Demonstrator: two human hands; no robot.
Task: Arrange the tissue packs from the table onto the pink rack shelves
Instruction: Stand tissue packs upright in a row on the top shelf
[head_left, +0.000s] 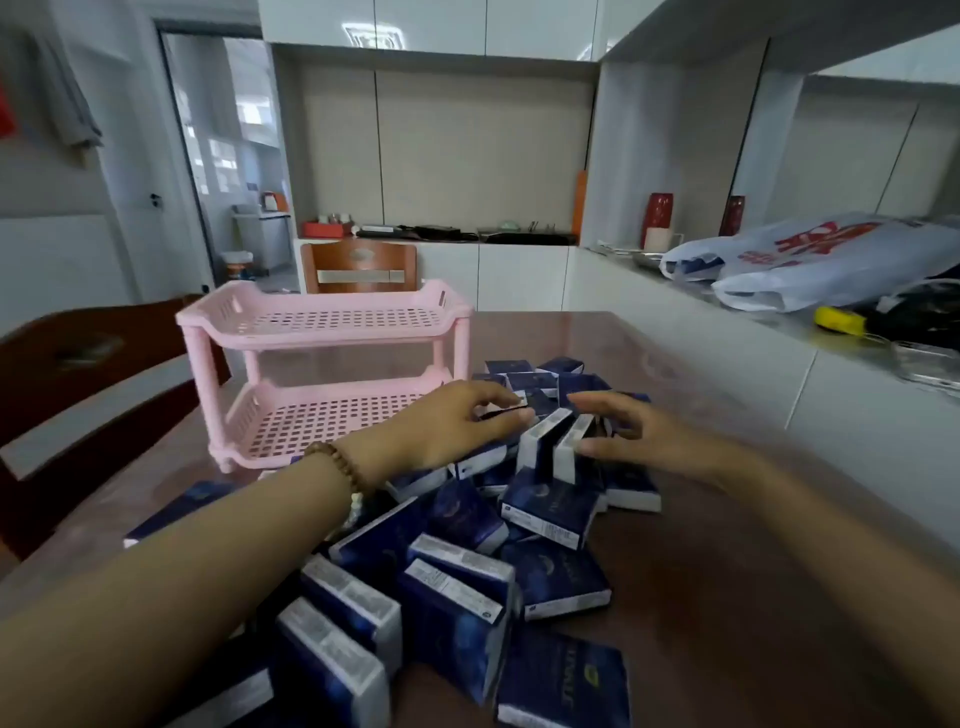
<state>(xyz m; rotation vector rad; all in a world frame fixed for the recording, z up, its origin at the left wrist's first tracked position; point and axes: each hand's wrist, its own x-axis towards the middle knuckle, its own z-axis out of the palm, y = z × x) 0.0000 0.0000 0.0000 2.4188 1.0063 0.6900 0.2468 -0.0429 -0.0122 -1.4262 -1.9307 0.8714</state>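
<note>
Several dark blue tissue packs (550, 512) with white edges lie in a loose pile across the middle of the brown table (727, 597). The pink rack (332, 332) stands at the pile's far left, and both its perforated shelves are bare. My left hand (452, 423), with a bead bracelet on the wrist, reaches over the pile, thumb and fingers pinched on the edge of one pack (506, 409). My right hand (641, 434) hovers to the right with its fingers spread. Its thumb is beside two packs (553, 447) standing on edge.
A dark wooden chair (78, 395) stands left of the table, and another chair (358, 265) behind the rack. On the right runs a white counter (737, 338) with plastic bags (810, 260), a yellow object (839, 319) and red vases (658, 213).
</note>
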